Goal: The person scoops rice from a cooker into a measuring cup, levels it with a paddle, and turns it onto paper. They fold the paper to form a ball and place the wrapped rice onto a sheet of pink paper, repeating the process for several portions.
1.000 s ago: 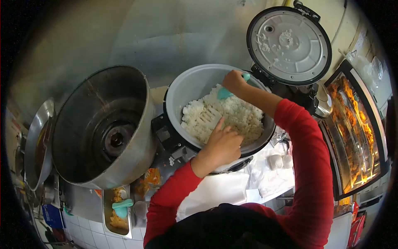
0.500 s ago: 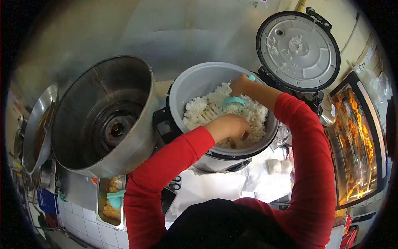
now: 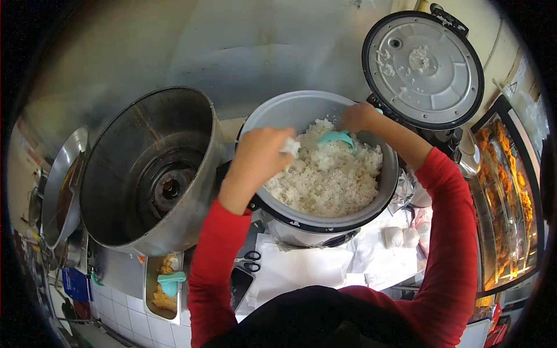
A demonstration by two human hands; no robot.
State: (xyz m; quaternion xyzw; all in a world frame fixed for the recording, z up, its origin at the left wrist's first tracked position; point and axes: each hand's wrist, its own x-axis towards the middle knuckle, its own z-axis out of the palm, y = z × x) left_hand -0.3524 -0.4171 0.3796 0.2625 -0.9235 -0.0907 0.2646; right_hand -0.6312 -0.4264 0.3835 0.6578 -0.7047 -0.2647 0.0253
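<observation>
A large rice cooker (image 3: 278, 107) with white rice (image 3: 331, 180) in its pot stands in front of me. My right hand (image 3: 361, 118) is closed round a turquoise rice scoop (image 3: 336, 138) at the pot's far right side; the scoop's bowl rests in the rice and a bit of its handle shows past the hand. Over the pot's left rim, my left hand (image 3: 260, 159) is raised with its fingers closed on a white clump of rice (image 3: 292, 147). Motion blurs the fingers a little.
The cooker's lid (image 3: 423, 69) stands raised at the back right. On the left is a deep metal drum (image 3: 197, 191). Below it sits a metal tray (image 3: 152, 272) with a turquoise scoop (image 3: 170, 283). Scissors (image 3: 250, 261) and white paper (image 3: 301, 267) lie in front; fried food fills a display case (image 3: 499, 197).
My left hand has lifted out of the rice and moved up and left, with a white clump in its fingers. My right hand and the scoop have shifted slightly to the right.
</observation>
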